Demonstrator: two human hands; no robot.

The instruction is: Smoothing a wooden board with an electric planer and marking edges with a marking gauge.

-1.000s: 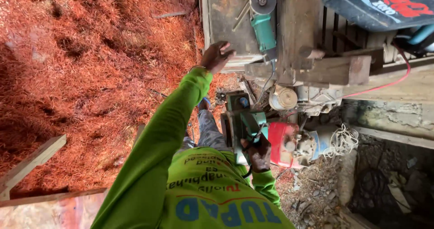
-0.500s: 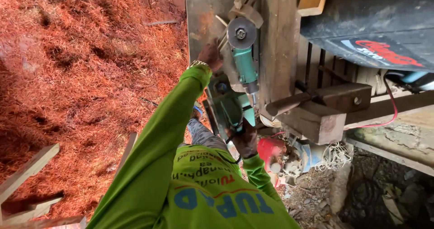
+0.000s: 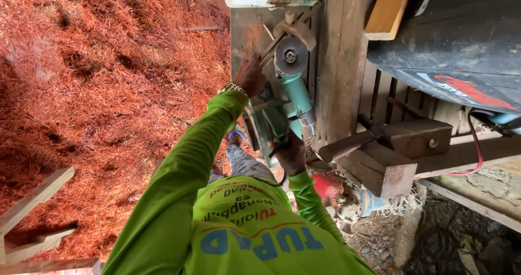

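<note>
Left hand (image 3: 249, 77) flat, fingers apart, on wooden bench (image 3: 339, 63); right hand (image 3: 292, 154) clamped round green power tool (image 3: 271, 124) beside teal angle grinder (image 3: 296, 79).

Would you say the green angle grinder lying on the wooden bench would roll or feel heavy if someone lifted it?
The angle grinder is probably nose-heavy, its disc and guard sitting at one end. The rounded green body might rock, though the flat disc should stop rolling. It looks rigid.

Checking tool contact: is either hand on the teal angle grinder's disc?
No: the left hand rests on the wooden bench beside the angle grinder, and the right hand holds a green power tool below it.
</note>
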